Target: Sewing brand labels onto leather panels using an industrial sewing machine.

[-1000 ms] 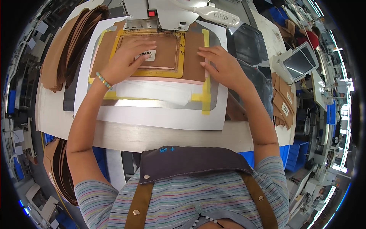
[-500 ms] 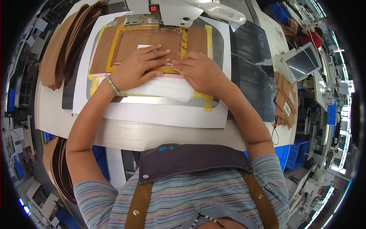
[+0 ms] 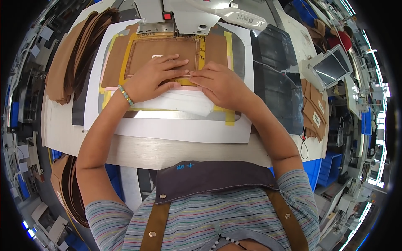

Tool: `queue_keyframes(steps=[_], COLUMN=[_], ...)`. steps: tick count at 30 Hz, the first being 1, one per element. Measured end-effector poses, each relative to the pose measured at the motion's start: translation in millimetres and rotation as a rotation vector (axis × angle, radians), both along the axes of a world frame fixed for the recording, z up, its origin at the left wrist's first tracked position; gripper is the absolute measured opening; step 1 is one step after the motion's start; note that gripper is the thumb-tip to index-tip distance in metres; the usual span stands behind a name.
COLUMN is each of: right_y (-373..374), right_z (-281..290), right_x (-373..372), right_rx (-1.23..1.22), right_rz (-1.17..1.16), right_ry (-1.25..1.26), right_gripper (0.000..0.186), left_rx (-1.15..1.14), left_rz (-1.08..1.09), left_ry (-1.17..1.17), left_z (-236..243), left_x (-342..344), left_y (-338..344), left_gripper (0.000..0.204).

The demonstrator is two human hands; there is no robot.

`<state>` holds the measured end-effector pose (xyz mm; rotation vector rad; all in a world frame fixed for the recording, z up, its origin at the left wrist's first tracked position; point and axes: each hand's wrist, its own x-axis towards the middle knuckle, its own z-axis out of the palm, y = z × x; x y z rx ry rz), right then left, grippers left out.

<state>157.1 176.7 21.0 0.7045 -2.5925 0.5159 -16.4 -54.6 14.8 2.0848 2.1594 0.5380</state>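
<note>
A brown fabric panel (image 3: 167, 47) lies inside a yellow rectangular frame (image 3: 202, 52) under the head of a sewing machine (image 3: 157, 27). My left hand (image 3: 153, 77) rests flat on the fabric and the frame's near edge, its fingers stretched to the right. They partly cover a small white patch (image 3: 157, 56). Beside its fingertips, my right hand (image 3: 220, 83) has its fingers bent together at the near edge of the frame; what they pinch, if anything, is hidden. A rolled white sheet (image 3: 190, 102) lies just below both hands.
Folded brown fabric pieces (image 3: 73, 54) hang over the table's left side. A dark panel (image 3: 276, 79) lies to the right, with a screen (image 3: 331, 67) and stacked brown pieces (image 3: 314, 111) beyond. A white handheld device (image 3: 243, 17) juts out near the machine head.
The whole view has shifted slightly. Both hands stay at nearly the same place on the frame, and my left fingers cover a little more of the white patch.
</note>
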Motion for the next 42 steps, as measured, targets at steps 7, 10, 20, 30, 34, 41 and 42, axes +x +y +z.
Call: queue_keyframes(steps=[7,10,20,30,34,41,42], right_y=[0,-1,3,18,23,37,39], right_z=[1,-1,-4,-12,-15,-21,-21], right_x=[1,0,-8,-22,-22,-17,-15], right_rx=[0.042,0.064,0.139,0.155,0.134,0.073,0.049], right_rz=[-0.021,-0.042,-0.066,-0.152,-0.169,-0.246,-0.271], right_ry=[-0.081,-0.046,0.018,-0.081,-0.105,-0.046,-0.022], right_gripper=[0.036,0.036,0.035,0.047,0.048,0.044,0.043], left_rx=[-0.001,-0.014,0.032,0.052,0.089,0.035,0.035], left_rz=[-0.009,-0.007,0.003,0.030,0.047,0.173,0.171], left_ry=[-0.001,-0.001,0.002,0.021,0.052,0.089,0.089], left_z=[1,2,-5,-10,-14,-12,-11], left_x=[-5,-7,-16,-37,-46,-51,-51], left_y=[2,5,14,37,47,57,57], left_gripper=[0.047,0.046,0.044,0.044,0.044,0.045,0.045])
